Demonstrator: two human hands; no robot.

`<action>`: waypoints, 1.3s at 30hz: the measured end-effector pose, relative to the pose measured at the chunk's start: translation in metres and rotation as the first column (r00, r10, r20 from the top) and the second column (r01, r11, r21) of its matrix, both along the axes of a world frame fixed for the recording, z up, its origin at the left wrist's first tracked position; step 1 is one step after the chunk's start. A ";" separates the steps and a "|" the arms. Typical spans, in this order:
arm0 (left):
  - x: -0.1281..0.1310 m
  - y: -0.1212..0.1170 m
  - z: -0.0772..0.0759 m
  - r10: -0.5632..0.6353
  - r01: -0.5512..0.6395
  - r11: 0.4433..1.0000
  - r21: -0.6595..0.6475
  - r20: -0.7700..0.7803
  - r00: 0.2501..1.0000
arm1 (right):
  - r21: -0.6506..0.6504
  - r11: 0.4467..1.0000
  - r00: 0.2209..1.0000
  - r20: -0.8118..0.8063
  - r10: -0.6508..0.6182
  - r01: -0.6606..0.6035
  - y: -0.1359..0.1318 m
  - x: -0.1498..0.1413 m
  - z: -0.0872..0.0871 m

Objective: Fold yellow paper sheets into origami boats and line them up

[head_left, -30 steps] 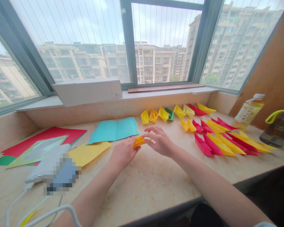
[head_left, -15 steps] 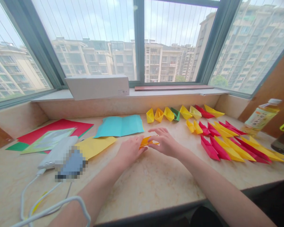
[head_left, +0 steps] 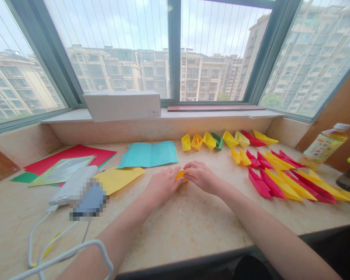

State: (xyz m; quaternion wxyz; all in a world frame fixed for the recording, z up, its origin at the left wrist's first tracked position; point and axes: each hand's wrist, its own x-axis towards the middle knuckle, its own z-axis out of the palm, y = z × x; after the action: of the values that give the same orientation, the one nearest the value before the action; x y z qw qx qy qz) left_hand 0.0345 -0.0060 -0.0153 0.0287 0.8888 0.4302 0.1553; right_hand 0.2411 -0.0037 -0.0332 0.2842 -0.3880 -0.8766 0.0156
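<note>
A small folded orange-yellow paper (head_left: 181, 177) is held low over the counter between my two hands, mostly covered by fingers. My left hand (head_left: 162, 184) is closed on its left side, thumb in front. My right hand (head_left: 202, 177) pinches its right side with bent fingers. Just beyond lies a creased turquoise sheet (head_left: 148, 154), and to the left a yellow sheet (head_left: 119, 179). Further back stands a row of small paper boats, among them a yellow one (head_left: 186, 142) and a green one (head_left: 217, 141).
Several red and yellow folded boats (head_left: 275, 184) cover the right side, near a drink bottle (head_left: 323, 146). On the left are red paper (head_left: 76, 153), a white power bank (head_left: 72, 186), a blurred-out object (head_left: 90, 200) and a white cable (head_left: 72, 251). A white box (head_left: 122, 107) sits on the sill.
The camera view has shifted, so the scene sits further right. My right fingers have closed in toward my left hand, and less of the orange-yellow paper shows.
</note>
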 end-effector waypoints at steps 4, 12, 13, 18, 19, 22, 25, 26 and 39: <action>0.001 0.003 0.003 -0.039 0.043 0.996 0.074 -0.060 0.997 | 0.010 0.999 0.998 0.021 -0.052 0.052 0.001 -0.002 0.000; -0.003 0.013 -0.002 -0.105 0.109 0.980 0.168 -0.030 0.994 | 0.065 0.997 0.994 0.099 -0.054 0.048 -0.003 -0.002 0.005; -0.003 0.013 -0.002 -0.118 0.120 0.978 0.173 -0.025 0.993 | 0.073 0.997 0.993 0.107 -0.048 0.040 -0.003 -0.002 0.005; -0.002 0.013 0.000 -0.131 0.135 0.978 0.161 -0.034 0.991 | 0.103 0.994 0.986 0.158 -0.045 0.029 -0.001 -0.004 0.004; -0.001 0.013 0.001 -0.127 0.132 0.978 0.161 -0.038 0.991 | 0.115 0.993 0.984 0.171 -0.053 0.033 -0.001 -0.005 0.004; 0.000 0.013 0.003 -0.136 0.139 0.977 0.163 -0.028 0.990 | 0.156 0.987 0.976 0.205 -0.073 0.041 -0.001 -0.007 0.005; 0.001 0.013 0.003 -0.165 0.164 0.972 0.165 -0.007 0.986 | 0.185 0.981 0.967 0.236 -0.092 0.048 -0.002 -0.008 0.006; 0.001 0.013 0.003 -0.170 0.168 0.971 0.169 -0.002 0.985 | 0.190 0.980 0.964 0.244 -0.102 0.056 -0.003 -0.008 0.006; -0.004 0.022 -0.001 -0.223 0.212 0.946 0.246 0.021 0.975 | 0.263 0.962 0.934 0.321 -0.156 0.070 0.000 -0.016 0.005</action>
State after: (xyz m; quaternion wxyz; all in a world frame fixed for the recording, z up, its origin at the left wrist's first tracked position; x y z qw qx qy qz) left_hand 0.0309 0.0157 -0.0163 -0.0524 0.9236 0.3067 0.2239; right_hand 0.2252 -0.0037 -0.0282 0.1758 -0.3964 -0.8835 -0.1773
